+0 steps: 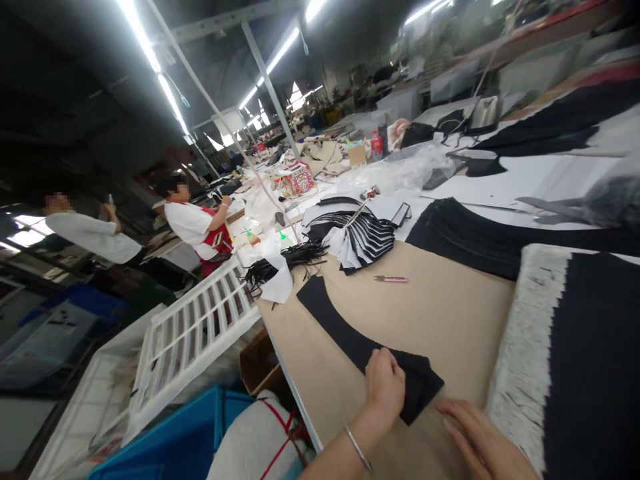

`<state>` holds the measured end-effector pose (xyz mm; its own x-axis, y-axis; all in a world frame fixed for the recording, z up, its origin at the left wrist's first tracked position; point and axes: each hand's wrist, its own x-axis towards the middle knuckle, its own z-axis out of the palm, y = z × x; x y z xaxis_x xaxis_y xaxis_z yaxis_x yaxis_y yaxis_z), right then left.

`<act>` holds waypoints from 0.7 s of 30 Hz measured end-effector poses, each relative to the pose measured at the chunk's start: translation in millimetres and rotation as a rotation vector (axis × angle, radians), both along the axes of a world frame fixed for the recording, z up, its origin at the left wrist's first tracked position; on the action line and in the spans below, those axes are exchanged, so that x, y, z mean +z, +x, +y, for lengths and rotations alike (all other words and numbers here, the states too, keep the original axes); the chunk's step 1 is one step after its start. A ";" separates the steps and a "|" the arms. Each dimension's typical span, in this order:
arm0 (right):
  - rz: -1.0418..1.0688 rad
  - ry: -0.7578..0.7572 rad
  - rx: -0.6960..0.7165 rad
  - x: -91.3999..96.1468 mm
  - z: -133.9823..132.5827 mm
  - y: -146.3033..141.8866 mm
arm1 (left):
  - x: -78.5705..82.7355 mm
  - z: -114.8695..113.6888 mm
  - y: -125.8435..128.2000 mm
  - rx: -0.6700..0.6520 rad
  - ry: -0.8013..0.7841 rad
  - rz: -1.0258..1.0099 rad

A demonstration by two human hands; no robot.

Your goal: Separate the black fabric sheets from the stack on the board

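Observation:
A long curved piece of black fabric (345, 330) lies on the brown paper-covered table (450, 313). My left hand (384, 385), with a silver bangle on the wrist, is closed on the near end of this piece, fingers curled over its edge. My right hand (483, 440) lies flat on the table just to the right of that end, fingers stretched out and holding nothing. A thick stack of black cut pieces with a white frayed edge (575, 360) sits right beside it.
Pink thread snips (391, 279) lie mid-table. Beyond are fanned black-and-white pieces (363, 240), black cords (287, 260), more black fabric (480, 233) and large scissors (550, 208). A white slatted crate (193, 333) and a blue bin (175, 443) stand left. Two people work further left.

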<state>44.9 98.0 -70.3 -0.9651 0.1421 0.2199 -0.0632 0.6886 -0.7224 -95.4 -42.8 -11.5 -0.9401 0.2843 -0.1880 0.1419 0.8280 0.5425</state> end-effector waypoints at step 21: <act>-0.294 0.570 -0.119 45.6 -52.5 -58.6 | 12.7 -83.8 -120.7 0.395 0.754 -0.529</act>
